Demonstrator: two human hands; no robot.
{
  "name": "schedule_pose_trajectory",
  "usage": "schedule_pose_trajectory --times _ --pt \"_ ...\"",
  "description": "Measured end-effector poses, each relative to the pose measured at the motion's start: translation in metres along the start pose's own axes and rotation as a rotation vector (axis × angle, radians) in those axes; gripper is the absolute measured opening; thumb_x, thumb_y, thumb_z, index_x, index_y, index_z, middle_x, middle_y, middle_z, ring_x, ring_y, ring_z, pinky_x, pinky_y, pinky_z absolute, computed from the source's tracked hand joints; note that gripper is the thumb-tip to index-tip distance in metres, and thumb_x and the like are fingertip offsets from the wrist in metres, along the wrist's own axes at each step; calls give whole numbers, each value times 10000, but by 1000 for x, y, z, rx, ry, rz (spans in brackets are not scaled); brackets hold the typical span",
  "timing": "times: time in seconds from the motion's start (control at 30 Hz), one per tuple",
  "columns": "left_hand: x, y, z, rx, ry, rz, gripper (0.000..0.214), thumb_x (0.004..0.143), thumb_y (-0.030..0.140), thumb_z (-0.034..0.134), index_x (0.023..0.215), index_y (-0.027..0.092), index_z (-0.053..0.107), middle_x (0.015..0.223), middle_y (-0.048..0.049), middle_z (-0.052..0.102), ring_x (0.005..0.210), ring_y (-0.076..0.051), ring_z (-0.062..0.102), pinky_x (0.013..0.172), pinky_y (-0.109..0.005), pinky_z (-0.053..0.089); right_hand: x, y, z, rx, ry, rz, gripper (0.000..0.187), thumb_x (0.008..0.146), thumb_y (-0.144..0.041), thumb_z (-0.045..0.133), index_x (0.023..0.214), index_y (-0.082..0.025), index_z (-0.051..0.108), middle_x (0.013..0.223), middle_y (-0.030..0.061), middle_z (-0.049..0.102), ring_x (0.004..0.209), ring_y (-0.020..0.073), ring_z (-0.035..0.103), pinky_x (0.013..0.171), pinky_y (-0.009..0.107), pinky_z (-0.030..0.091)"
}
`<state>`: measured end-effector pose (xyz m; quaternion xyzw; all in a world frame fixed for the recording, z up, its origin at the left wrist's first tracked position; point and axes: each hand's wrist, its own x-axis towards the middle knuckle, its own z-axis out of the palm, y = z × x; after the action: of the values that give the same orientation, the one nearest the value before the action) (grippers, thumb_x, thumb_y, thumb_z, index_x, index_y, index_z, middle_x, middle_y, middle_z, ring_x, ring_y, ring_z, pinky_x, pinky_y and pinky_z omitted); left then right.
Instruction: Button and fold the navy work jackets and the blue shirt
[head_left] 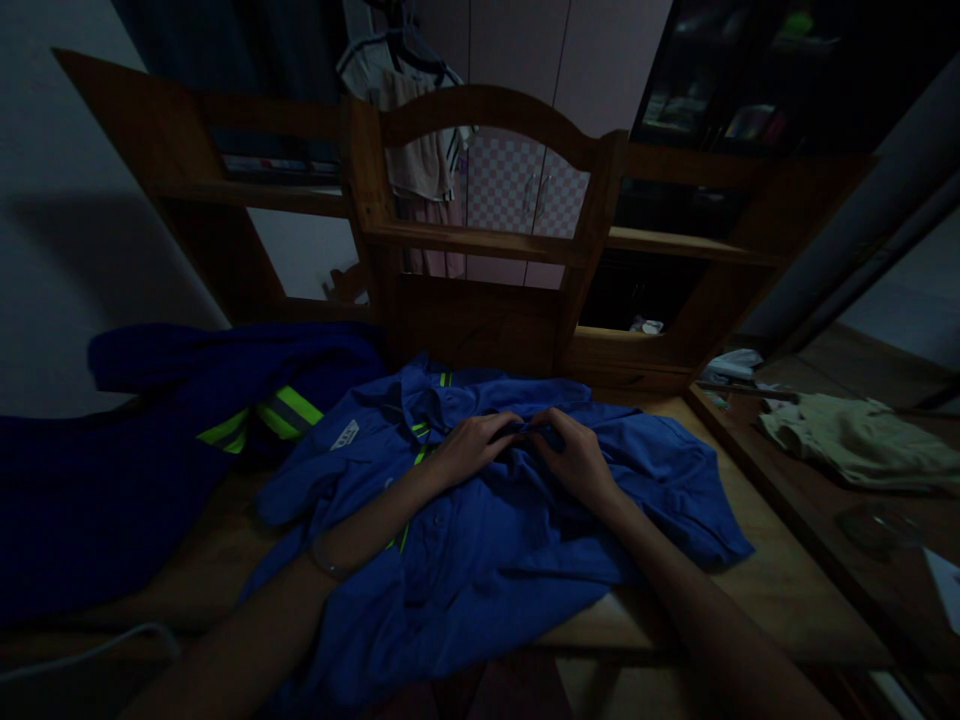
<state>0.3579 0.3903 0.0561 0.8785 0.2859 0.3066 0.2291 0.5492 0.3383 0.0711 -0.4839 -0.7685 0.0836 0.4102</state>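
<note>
A blue work shirt [480, 580] with yellow-green reflective strips and a white label lies spread out and rumpled on the wooden desk [795, 590]. Over its middle, my left hand [476, 445] is closed, pinching a fold of the cloth between thumb and fingers. Close beside it, almost touching, my right hand [576, 460] also pinches the shirt's cloth. Dim light hides the exact spot between the fingertips. A bracelet [328, 562] circles my left wrist.
Dark blue clothing with reflective bands [172, 400] is heaped at the left. Behind the shirt rises a wooden shelf unit [480, 260]. A pale folded cloth [862, 440] and a glass dish [877, 525] sit at the right. A white cable [90, 655] runs along the lower left.
</note>
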Motion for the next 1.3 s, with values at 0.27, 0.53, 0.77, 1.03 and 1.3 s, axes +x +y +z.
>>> schedule_pose_trajectory --times 0.27,0.53,0.77,1.03,1.3 --pt "0 1 0 -16 -2 14 252 926 300 478 1158 248 559 1105 -2 658 1016 -167 625 880 -268 460 -1 1 0 -10 -4 10 108 854 -186 546 953 -223 567 913 25 635 854 186 609 767 299 462" --pt "0 -3 1 26 5 18 309 891 296 535 1191 228 559 1134 -31 660 1034 -187 623 897 -280 468 -1 3 0 -34 -16 29 124 888 -178 484 974 -217 565 952 31 636 895 182 607 809 296 457" --pt "0 -1 1 23 33 53 265 917 271 493 1162 215 578 1110 -33 663 1022 -169 622 894 -266 462 -1 4 1 -40 19 51 219 876 -188 507 1088 -235 540 993 29 644 925 181 624 810 295 471" --pt "-1 0 0 59 42 30 238 898 341 527 1074 200 603 1022 -35 674 945 -175 636 823 -257 463 -1 0 -1 -21 -2 55 275 864 -178 525 1134 -230 526 1000 30 644 932 175 626 807 287 475" --pt "-2 -3 2 91 57 33 252 874 357 560 1053 189 615 944 -35 672 855 -166 634 762 -247 462 0 0 0 0 -28 -5 275 868 -143 493 1125 -228 541 1055 33 632 994 175 597 875 299 459"
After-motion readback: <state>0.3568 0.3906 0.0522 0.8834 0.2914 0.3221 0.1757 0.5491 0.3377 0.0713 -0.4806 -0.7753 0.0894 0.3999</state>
